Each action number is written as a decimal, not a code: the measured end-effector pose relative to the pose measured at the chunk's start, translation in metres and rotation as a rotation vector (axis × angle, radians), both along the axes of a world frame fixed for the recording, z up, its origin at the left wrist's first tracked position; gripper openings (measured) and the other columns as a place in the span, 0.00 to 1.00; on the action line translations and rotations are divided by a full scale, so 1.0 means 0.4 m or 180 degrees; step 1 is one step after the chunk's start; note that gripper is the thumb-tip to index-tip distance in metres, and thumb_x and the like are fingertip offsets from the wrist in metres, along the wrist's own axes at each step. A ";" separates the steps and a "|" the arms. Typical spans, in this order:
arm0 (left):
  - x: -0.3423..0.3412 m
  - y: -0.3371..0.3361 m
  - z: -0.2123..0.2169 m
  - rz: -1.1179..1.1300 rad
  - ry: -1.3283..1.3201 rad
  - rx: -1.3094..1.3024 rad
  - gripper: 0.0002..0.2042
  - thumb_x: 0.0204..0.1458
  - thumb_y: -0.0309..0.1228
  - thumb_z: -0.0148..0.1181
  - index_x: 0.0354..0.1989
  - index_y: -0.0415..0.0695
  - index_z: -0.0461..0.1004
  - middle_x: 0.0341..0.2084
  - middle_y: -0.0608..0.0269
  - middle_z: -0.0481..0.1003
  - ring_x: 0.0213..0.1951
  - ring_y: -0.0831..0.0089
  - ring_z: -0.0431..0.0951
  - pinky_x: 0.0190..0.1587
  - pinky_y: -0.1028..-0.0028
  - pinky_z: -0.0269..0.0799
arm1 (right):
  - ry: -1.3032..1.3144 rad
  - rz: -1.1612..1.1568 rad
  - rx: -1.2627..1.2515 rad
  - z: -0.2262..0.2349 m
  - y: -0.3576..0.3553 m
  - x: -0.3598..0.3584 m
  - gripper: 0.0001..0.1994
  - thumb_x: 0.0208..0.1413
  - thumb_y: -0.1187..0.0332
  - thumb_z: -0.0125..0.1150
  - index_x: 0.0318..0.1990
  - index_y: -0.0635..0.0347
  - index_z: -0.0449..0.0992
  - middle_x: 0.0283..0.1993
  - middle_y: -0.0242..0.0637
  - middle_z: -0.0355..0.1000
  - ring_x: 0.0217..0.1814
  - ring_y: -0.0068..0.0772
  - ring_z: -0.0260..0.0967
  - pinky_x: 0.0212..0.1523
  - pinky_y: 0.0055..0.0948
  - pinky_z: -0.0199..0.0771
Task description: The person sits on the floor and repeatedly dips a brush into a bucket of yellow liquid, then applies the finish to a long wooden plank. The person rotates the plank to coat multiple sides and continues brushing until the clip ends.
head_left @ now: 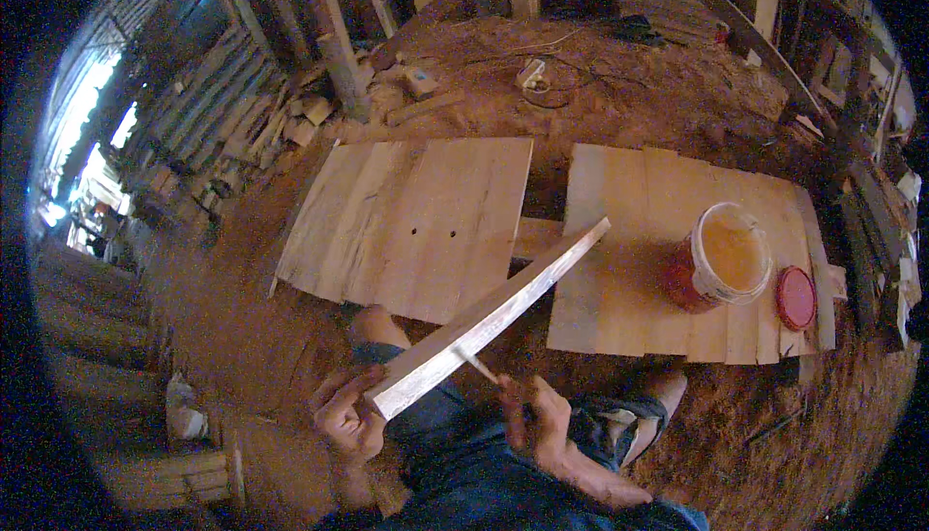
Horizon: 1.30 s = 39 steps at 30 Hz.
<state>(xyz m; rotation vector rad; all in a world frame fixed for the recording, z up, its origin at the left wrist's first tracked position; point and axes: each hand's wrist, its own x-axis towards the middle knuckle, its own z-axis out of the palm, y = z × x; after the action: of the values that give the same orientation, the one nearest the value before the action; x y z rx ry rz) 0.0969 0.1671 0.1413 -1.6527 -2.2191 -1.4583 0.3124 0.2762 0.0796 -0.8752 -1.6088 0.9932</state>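
My left hand (350, 415) is closed around the near end of a long narrow wooden board (513, 304), which slants up and away to the right. The board's upturned narrow edge looks pale and wet in places. Pinched in my right hand (539, 422) is a small thin stick (479, 366), its far tip touching that edge. The fingers of my right hand are slightly blurred. A tub (685, 280) with an orange-yellow inside stands to the right, and a round red lid (796, 299) lies beside it.
Joined planks form a left panel (387, 212) with two dark holes and a right panel (619, 270) under the tub and lid. Stacked wood (223, 115) lines the far left. Wooden posts (344, 76) rise behind. Reddish-brown debris covers the ground (639, 86).
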 end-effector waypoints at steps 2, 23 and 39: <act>0.005 0.017 0.014 -0.0252 0.0197 0.0407 0.17 0.49 0.40 0.62 0.38 0.38 0.81 0.31 0.53 0.80 0.30 0.64 0.80 0.33 0.70 0.75 | 0.0115 0.0019 0.0257 0.014 -0.016 0.004 0.02 0.56 0.80 0.56 0.34 0.64 0.73 0.30 0.43 0.75 0.28 0.39 0.73 0.30 0.33 0.72; 0.024 0.056 0.068 -0.0535 0.0691 0.0329 0.12 0.43 0.28 0.64 0.37 0.43 0.82 0.32 0.60 0.81 0.34 0.61 0.82 0.39 0.67 0.75 | 0.0579 0.0390 -0.0910 0.063 -0.087 0.023 0.04 0.60 0.70 0.59 0.36 0.59 0.73 0.24 0.28 0.70 0.22 0.20 0.63 0.24 0.21 0.62; 0.074 0.000 -0.038 0.0577 0.0061 0.0675 0.27 0.49 0.41 0.67 0.57 0.46 0.68 0.53 0.53 0.71 0.56 0.50 0.70 0.58 0.57 0.66 | 0.1250 -0.1030 -0.2720 -0.196 -0.034 0.170 0.06 0.64 0.64 0.56 0.37 0.53 0.72 0.21 0.19 0.57 0.19 0.11 0.52 0.18 0.16 0.53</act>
<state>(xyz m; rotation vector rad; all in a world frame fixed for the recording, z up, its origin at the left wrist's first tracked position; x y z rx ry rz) 0.1267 0.1670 0.1261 -1.3593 -2.0581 -1.5592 0.3805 0.2626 0.0010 -1.3431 -0.6474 1.5215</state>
